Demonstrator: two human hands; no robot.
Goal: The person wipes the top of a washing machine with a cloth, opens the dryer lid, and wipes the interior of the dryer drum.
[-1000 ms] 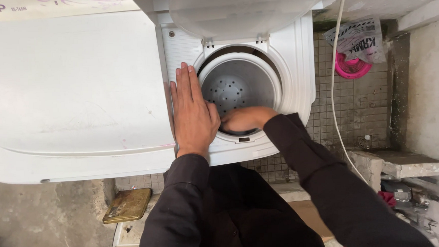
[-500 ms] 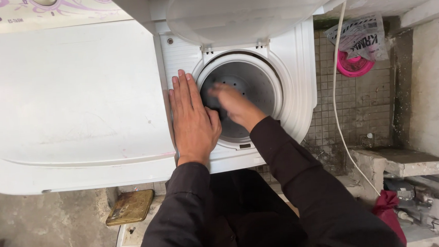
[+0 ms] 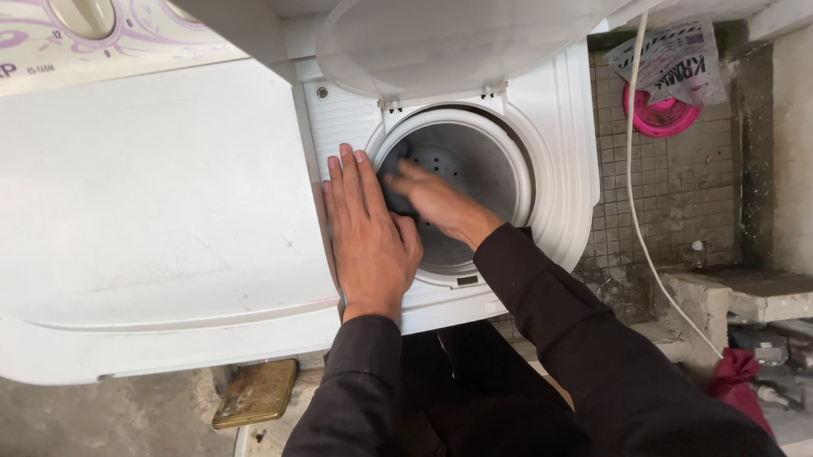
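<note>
My left hand (image 3: 366, 232) lies flat, fingers together, on the white top of a twin-tub washing machine (image 3: 149, 203), right beside the round spinner tub opening (image 3: 477, 161). My right hand (image 3: 433, 200) reaches inside that tub against its left wall and presses a dark cloth (image 3: 396, 188) there. The tub's inner drum is grey with small holes. A translucent round lid (image 3: 462, 25) stands raised above the opening. Both arms wear dark sleeves.
A white cable (image 3: 637, 182) hangs down the tiled wall at right. A pink round object (image 3: 662, 117) and a printed plastic bag (image 3: 673, 57) sit high on the right. A concrete ledge (image 3: 747, 291), red cloth (image 3: 737, 378) and a brown block (image 3: 256, 392) are lower down.
My right hand has moved from the tub's front rim up and left along the inner wall with the dark cloth. The left hand has stayed flat on the machine top.
</note>
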